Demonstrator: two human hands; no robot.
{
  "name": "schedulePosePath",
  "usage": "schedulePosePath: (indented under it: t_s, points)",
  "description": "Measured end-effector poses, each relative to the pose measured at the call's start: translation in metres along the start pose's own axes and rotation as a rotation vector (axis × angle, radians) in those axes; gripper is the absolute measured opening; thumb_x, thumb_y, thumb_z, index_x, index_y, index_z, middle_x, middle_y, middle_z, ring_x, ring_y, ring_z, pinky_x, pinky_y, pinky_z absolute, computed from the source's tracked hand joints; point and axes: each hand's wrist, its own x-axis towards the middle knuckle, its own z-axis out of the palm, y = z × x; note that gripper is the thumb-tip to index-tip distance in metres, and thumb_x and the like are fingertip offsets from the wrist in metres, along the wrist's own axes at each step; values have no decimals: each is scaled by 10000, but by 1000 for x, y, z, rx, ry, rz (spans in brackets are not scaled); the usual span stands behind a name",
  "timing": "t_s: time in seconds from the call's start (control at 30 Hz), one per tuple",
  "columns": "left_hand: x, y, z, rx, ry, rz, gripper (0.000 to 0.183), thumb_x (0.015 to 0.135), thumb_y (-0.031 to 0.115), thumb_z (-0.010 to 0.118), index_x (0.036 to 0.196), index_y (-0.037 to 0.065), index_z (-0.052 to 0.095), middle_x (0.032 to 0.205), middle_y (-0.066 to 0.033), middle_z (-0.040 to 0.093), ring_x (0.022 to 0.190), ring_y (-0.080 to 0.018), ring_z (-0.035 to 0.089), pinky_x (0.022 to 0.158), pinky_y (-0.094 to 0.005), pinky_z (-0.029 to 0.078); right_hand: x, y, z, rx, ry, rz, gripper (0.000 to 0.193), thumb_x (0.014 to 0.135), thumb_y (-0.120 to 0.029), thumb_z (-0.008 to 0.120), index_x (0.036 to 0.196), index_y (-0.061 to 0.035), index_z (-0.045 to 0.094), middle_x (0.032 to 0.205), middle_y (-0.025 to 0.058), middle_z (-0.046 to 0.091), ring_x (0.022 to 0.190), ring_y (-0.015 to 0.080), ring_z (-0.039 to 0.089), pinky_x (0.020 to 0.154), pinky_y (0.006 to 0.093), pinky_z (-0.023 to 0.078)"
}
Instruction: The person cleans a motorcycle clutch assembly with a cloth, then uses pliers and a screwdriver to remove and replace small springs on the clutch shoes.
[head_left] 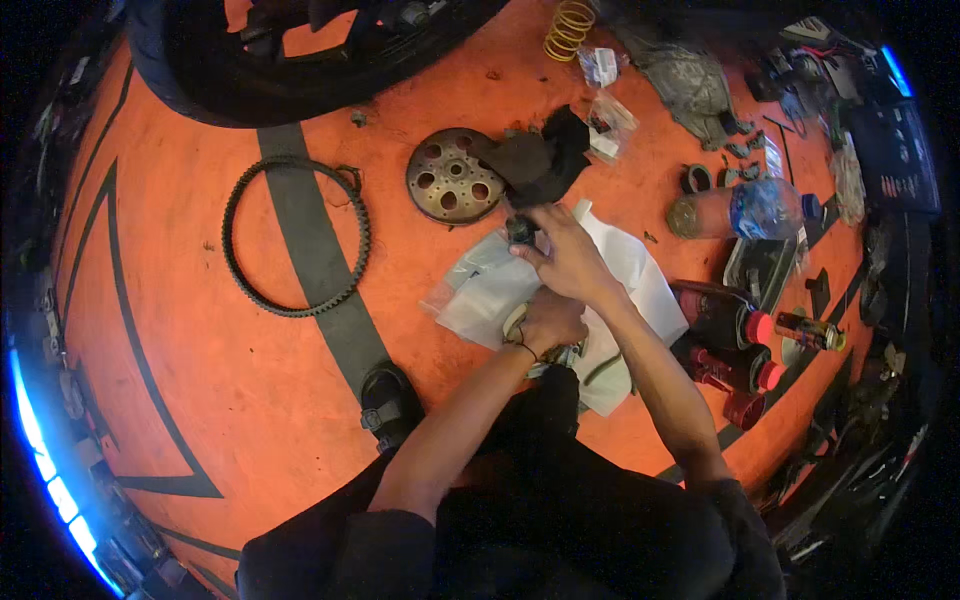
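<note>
My right hand (569,252) is closed round a small dark cylinder-like thing (520,231) whose kind I cannot make out. Just below it, my left hand (552,322) is closed over a round metal part with a pale rim (514,325), mostly hidden under the fingers. A clear plastic bag (477,291) and a sheet of white paper (640,284) lie under and beside both hands. Beyond the right hand rests a round metal clutch bell with holes (455,178), and a dark cloth (548,160) touches its right side.
A toothed drive belt (229,232) lies on the orange floor at left. A tyre (190,85) stands at the far left. To the right are a plastic bottle (765,208), dark bottles with red caps (735,368), a spray can (808,331) and a black tray (768,270). A yellow spring (569,30) sits far back.
</note>
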Motion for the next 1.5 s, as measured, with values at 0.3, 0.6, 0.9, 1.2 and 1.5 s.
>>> schedulePosePath:
  t_s: [0.3,0.6,0.9,1.2,1.5]
  points:
    - [4,19,-24,-120,-75,-103,329,651,273,726,911,72,746,938,-175,716,937,-337,681,860,-425,528,-127,23,-57,1626,347,508,445,943,-238,663,1308,-34,509,1337,163,566,1177,290,578,977,436,516]
    - [10,-7,-11,-128,64,167,334,587,238,763,864,51,752,882,-191,699,918,-372,638,891,-428,497,-174,35,-53,1701,475,549,401,937,-211,671,1278,-45,539,1335,155,575,1208,330,568,1013,490,493]
    - [24,-36,-7,-130,-74,300,361,655,242,771,1002,142,757,1028,-111,679,1159,-322,535,1050,-430,379,-205,35,-21,620,518,519,365,942,-64,658,1269,-8,507,1209,132,617,1113,188,594,937,307,483]
    - [26,-36,-17,-185,-214,205,243,760,225,738,994,163,754,1109,-61,691,1182,-289,528,1052,-472,333,-220,29,15,126,354,89,393,855,36,668,1203,-12,491,1287,273,583,1179,410,606,937,440,531]
    - [35,-32,-10,-185,-164,201,250,785,255,608,947,172,780,928,-123,731,873,-295,702,783,-416,519,-215,30,22,31,219,-47,399,819,67,631,1179,-55,508,1273,241,575,1242,450,537,1004,473,492]
